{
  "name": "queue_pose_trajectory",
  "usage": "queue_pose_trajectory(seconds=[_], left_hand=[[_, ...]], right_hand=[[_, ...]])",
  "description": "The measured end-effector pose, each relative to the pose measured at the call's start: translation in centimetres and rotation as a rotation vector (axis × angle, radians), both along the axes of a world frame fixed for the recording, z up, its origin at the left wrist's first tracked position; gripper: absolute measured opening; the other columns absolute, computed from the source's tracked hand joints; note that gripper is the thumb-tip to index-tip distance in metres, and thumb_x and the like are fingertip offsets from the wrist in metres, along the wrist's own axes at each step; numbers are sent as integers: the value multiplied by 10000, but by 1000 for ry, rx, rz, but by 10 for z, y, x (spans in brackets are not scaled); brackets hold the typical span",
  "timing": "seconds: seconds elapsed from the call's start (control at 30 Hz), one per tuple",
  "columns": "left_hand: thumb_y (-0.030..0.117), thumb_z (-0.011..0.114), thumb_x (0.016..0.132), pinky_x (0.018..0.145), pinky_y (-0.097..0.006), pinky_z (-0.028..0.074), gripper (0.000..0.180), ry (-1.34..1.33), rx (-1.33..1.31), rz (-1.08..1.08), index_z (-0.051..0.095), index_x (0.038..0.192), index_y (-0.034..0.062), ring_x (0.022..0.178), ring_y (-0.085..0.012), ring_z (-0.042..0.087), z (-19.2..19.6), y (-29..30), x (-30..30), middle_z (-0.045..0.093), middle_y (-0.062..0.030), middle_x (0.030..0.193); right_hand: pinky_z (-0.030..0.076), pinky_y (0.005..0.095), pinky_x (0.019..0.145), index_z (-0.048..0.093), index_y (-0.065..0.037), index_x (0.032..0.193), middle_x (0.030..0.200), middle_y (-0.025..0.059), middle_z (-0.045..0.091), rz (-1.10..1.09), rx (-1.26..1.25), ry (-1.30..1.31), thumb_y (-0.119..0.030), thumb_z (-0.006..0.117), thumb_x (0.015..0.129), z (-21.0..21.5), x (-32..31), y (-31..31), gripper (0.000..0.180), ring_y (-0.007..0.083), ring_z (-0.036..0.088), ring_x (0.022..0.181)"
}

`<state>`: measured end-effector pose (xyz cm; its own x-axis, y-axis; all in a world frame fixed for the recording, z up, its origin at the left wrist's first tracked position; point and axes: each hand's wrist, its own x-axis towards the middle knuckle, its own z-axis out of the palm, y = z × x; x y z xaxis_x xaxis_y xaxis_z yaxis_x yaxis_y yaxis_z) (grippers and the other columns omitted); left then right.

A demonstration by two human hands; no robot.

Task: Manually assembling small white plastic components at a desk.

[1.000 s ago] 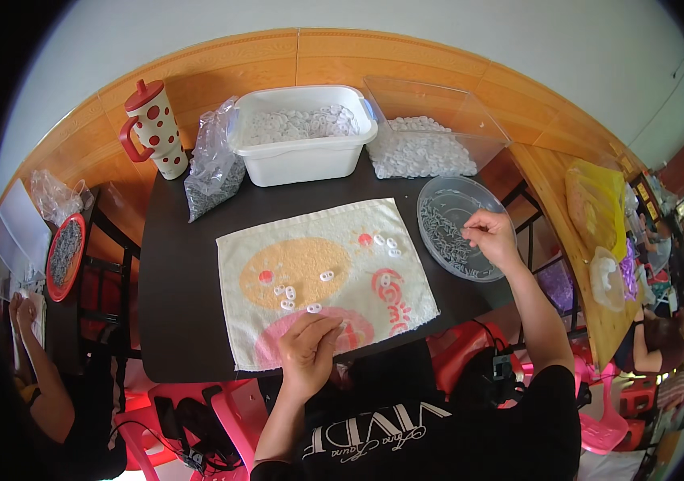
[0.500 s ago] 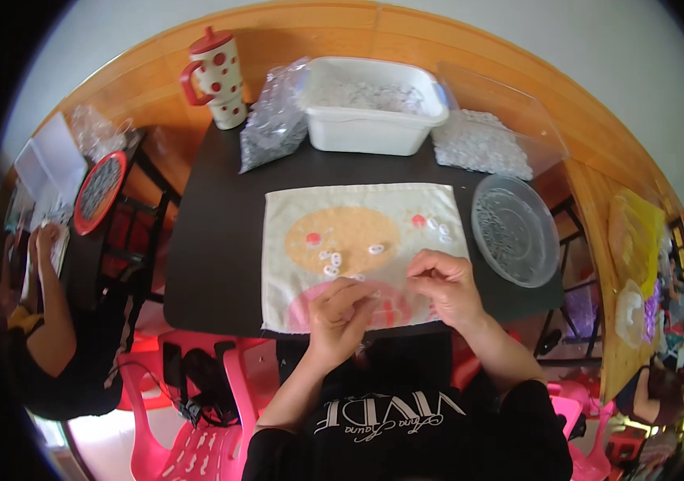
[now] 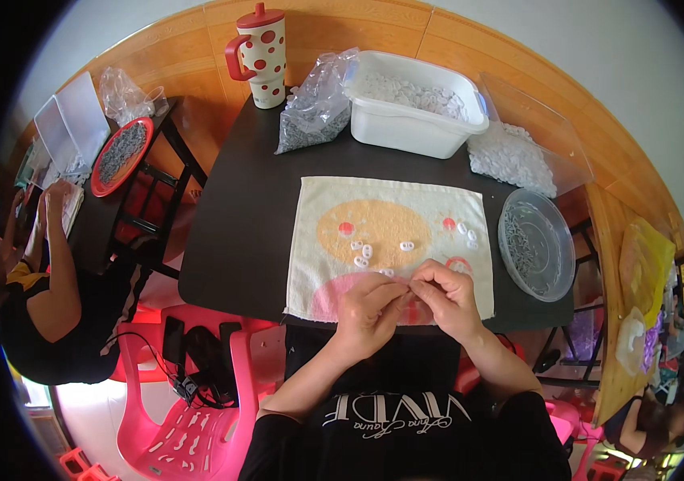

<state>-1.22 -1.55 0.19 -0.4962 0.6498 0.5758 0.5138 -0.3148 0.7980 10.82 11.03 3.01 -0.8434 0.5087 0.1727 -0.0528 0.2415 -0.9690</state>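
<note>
Over the near part of a pale patterned towel point(image 3: 310, 208), my left hand point(image 3: 368, 314) and my right hand point(image 3: 450, 303) meet at the fingertips. Both are closed in a pinch. Whatever is between the fingers is too small or hidden to name. Beyond my left hand lies a cluster of small white oval pieces point(image 3: 361, 261) with holes. A single white piece point(image 3: 407, 246) sits to its right, and another shows partly just past my fingertips. More white pieces point(image 3: 471, 236) lie near the towel's right edge. To the right stands a round clear tub point(image 3: 549, 240) holding small grey bits.
Along the back of the dark table point(image 3: 230, 216) stand a spotted tumbler point(image 3: 264, 68), a bag of grey bits point(image 3: 315, 124), a white basin point(image 3: 406, 132) of white pieces and a bag of white pieces point(image 3: 510, 159). At left, another person's arm point(image 3: 57, 248) is near a red tray point(image 3: 123, 156).
My hands were apart over the towel and have come together at the fingertips. The whole view has shifted, so the table's things appear farther right.
</note>
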Motion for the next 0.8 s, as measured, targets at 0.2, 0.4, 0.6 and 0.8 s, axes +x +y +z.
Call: queue_pose_trajectory(seconds=[0.2, 0.4, 0.6, 0.8], left_hand=[[-57, 698, 827, 517, -249, 425, 102, -109, -64, -51, 707, 921, -21, 612, -115, 573, 8, -4, 1, 643, -85, 806], [-58, 698, 820, 524, -234, 408, 96, -158, -67, -128, 720, 905, -17, 597, -105, 556, 8, -4, -3, 644, -75, 795], [-77, 709, 806, 531, -233, 404, 152, -181, -56, -107, 739, 938, -8, 598, -97, 548, 5, -4, -1, 657, -72, 810], [-85, 732, 786, 525, -230, 424, 167, -153, -30, -102, 734, 936, -13, 583, -90, 549, 3, -3, -3, 665, -76, 847]], right_hand=[[437, 235, 672, 606, 23, 901, 870, 69, 601, 38, 230, 72, 81, 588, 902, 3, -3, 1, 61, 126, 555, 741], [465, 271, 706, 603, 21, 927, 882, 93, 604, 69, 300, 71, 105, 585, 880, 11, 3, 3, 97, 186, 598, 777], [470, 263, 702, 626, 25, 946, 894, 90, 621, -21, 237, 34, 119, 598, 846, 5, 8, 16, 140, 174, 608, 781], [476, 269, 703, 654, 35, 946, 878, 97, 639, -23, 451, 92, 108, 643, 830, 18, 9, 15, 138, 173, 608, 785]])
